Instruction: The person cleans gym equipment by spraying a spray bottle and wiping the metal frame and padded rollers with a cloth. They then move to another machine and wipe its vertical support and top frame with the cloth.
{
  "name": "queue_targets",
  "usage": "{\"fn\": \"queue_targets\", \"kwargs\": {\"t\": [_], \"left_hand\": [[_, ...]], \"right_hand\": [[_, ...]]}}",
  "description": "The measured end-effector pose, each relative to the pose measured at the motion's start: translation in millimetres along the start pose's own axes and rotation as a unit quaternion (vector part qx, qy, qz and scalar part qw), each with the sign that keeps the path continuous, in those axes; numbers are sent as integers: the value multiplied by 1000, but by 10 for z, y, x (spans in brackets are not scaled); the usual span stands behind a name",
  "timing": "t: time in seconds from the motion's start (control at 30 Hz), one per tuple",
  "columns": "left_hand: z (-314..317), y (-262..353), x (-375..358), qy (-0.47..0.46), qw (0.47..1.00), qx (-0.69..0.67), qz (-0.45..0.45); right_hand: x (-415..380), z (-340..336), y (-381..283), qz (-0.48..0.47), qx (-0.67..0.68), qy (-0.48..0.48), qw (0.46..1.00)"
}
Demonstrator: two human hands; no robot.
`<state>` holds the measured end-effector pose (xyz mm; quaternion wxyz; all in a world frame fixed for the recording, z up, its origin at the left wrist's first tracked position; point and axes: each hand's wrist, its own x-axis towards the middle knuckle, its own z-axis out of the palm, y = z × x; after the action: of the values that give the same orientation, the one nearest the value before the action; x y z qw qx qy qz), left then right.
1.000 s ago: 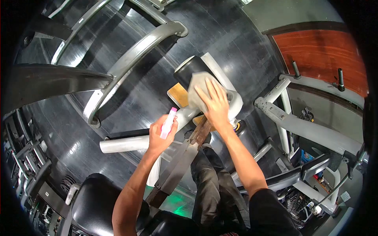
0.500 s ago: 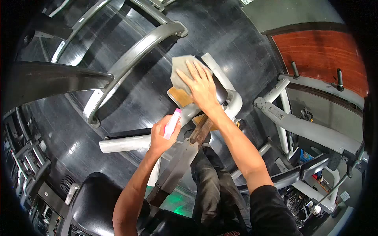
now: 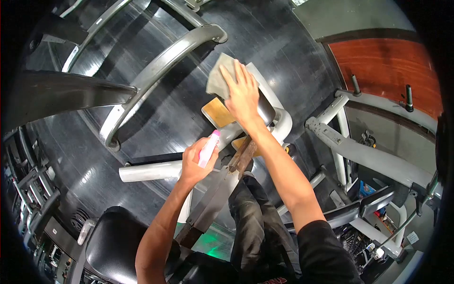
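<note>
My left hand (image 3: 196,163) is wrapped round a white bottle (image 3: 208,149) with a pink top, held above the grey machine frame (image 3: 215,191). Farther forward, my right hand (image 3: 242,97) presses a pale grey cloth (image 3: 220,78) with its fingers over the cloth's right part. Under that hand lies a dark rounded pad (image 3: 266,110) of the machine, partly covered by the hand and cloth. A yellow-brown plate (image 3: 218,113) with a pale rim sits just left of my right wrist.
A curved silver frame (image 3: 161,64) stands at the upper left. The black padded seat (image 3: 116,241) is at the lower left. On the right are a grey rack frame (image 3: 369,154), a black bench pad (image 3: 338,215) and a reddish wood panel (image 3: 385,71).
My right hand has shifted slightly up with the cloth, and the cloth's shape has changed. More of the yellow-brown plate shows. My left hand and the bottle have barely moved.
</note>
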<state>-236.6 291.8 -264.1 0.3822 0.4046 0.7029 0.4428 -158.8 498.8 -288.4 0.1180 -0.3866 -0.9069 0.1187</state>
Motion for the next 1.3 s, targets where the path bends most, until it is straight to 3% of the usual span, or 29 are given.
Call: {"fn": "queue_targets", "kwargs": {"t": [0.13, 0.2, 0.3, 0.37, 0.47, 0.53, 0.67, 0.77, 0.83, 1.0, 1.07, 1.23, 1.3], "left_hand": [[-5, 69, 16, 4, 1000, 1, -8], [-1, 78, 11, 5, 1000, -10, -25], [-5, 52, 15, 13, 999, -29, -28], [-4, 41, -6, 16, 999, -42, -16], [8, 47, 22, 13, 999, -16, -24], [52, -70, 11, 40, 996, -32, 66], [-3, 26, 16, 14, 999, -10, 34], [6, 41, 21, 17, 999, -12, 47], [-23, 71, 15, 2, 1000, -18, -15], [-2, -5, 10, 12, 1000, -24, 13], [11, -7, 1, 17, 999, -9, 41], [2, 54, 6, -8, 1000, -23, -10], [35, 33, 5, -1, 997, -39, 61]], "right_hand": [[-260, -108, 95, -24, -23, 3, 999], [-710, -379, 217, -17, 9, -70, 997], [-1175, -476, 403, 8, 18, -101, 995], [-1279, -443, 444, 69, 66, -70, 993], [-821, -398, 299, 63, 58, -58, 995], [-374, -258, 258, 53, 95, -33, 993], [356, 33, 320, 104, 174, -56, 978], [141, -31, 448, 52, 217, -48, 974], [-215, -241, 521, 38, 211, -61, 975], [-1095, -543, 783, 94, 169, -116, 974], [-1061, -491, 773, 90, 166, -106, 976], [-178, -241, 406, 44, 179, -38, 982], [177, -62, 286, 42, 194, -22, 980]]}}
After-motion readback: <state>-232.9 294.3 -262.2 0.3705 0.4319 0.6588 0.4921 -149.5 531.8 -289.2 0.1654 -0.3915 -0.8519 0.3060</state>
